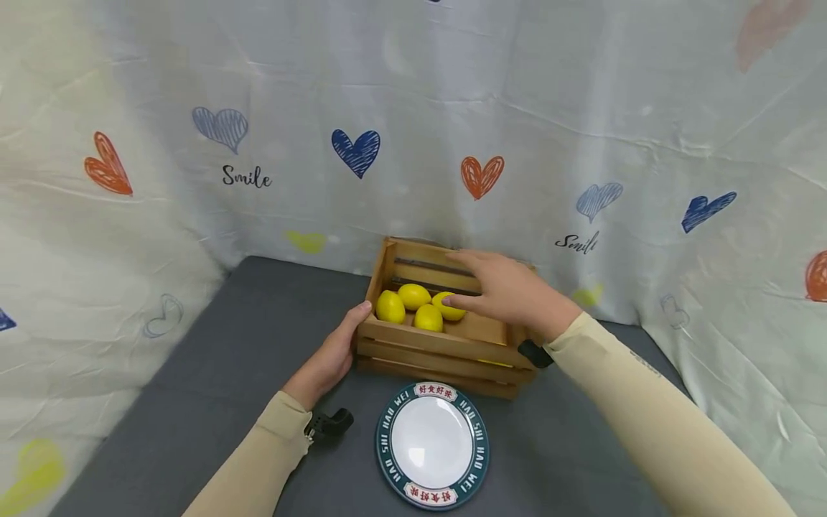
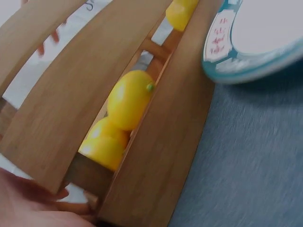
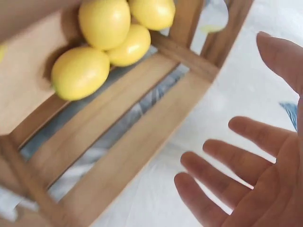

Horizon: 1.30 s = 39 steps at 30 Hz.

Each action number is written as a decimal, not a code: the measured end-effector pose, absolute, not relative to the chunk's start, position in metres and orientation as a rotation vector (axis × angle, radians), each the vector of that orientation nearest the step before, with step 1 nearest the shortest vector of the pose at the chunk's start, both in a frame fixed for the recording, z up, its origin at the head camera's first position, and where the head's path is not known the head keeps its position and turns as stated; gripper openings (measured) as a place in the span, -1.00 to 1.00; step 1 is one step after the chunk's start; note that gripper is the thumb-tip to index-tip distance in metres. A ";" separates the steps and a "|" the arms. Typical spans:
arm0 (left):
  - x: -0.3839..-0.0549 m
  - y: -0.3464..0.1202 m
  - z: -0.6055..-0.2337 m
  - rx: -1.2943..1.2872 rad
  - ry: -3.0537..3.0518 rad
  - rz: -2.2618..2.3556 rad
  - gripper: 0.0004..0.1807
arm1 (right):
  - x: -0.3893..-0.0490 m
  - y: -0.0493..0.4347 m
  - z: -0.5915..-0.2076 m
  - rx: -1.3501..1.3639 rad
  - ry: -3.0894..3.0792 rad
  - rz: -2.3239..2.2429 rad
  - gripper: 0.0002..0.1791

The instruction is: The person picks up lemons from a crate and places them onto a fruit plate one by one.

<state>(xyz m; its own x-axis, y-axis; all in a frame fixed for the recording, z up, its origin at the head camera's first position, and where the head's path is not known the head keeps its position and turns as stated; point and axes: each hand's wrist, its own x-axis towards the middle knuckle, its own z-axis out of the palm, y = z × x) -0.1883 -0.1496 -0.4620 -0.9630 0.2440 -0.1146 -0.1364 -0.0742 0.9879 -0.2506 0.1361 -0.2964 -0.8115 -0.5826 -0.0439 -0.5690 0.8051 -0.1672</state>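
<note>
A slatted wooden crate (image 1: 446,355) holds several yellow lemons (image 1: 390,307), grouped mostly in its left part. My left hand (image 1: 332,352) grips the crate's left side, its thumb by the top rim. Between the front slats, lemons (image 2: 130,100) also show in the left wrist view. Over the crate's right part hovers my right hand (image 1: 510,291), fingers spread and holding nothing. From the right wrist, the extended fingers (image 3: 215,177) appear apart from the lemons (image 3: 80,73). In the head view the right hand partly covers one lemon and the crate's back slats.
A round white plate (image 1: 433,441) with a dark green lettered rim lies right in front of the crate. Both stand on a dark grey tabletop (image 1: 213,373). A pale curtain (image 1: 413,93) printed with hearts hangs close behind the crate and along the sides.
</note>
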 end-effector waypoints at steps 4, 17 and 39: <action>-0.187 -0.145 -0.466 0.102 1.886 2.186 -0.01 | -0.266 0.110 -0.301 -0.995 2.798 -0.223 -0.08; -0.185 -0.147 -0.467 0.081 1.847 2.154 0.03 | -0.303 0.051 -0.336 -1.021 2.566 -0.188 -0.15; -0.188 -0.150 -0.466 0.058 1.848 2.148 0.06 | -0.313 0.006 -0.368 -0.988 2.507 -0.057 -0.36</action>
